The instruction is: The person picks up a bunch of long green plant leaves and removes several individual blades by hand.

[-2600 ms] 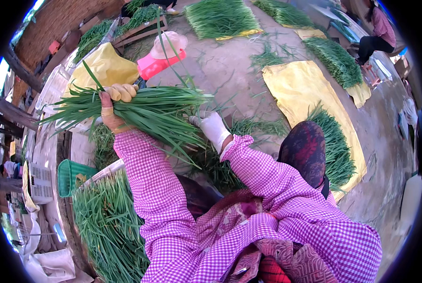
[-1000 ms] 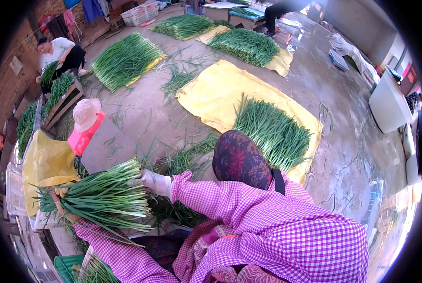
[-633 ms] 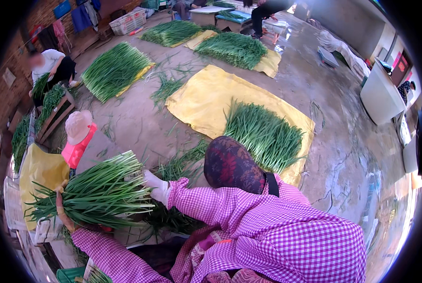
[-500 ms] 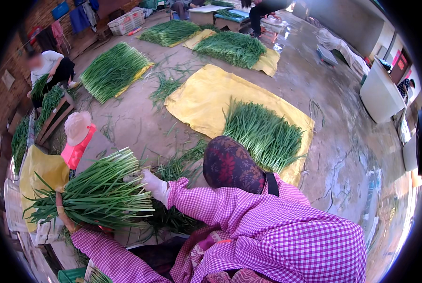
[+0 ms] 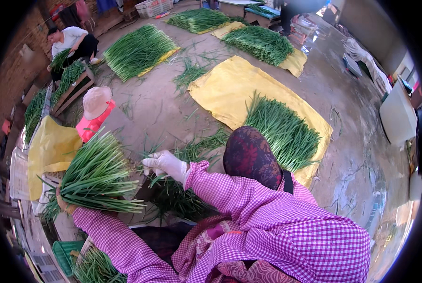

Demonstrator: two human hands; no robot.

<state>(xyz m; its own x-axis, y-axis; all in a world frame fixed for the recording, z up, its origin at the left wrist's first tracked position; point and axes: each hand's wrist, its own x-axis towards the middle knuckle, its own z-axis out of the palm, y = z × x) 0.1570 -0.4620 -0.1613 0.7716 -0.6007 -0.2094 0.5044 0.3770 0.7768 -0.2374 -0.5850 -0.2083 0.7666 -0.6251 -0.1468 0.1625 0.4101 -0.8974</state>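
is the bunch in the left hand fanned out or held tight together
Fanned out: the left hand holds the green bunch near one end, while the pale stalks splay apart at the other.

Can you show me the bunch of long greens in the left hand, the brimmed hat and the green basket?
Bunch of long greens (image 5: 97, 177): head view, middle of its leaves.
Pale pink brimmed hat (image 5: 94, 103): head view, crown.
Green basket (image 5: 62, 258): head view, wall.
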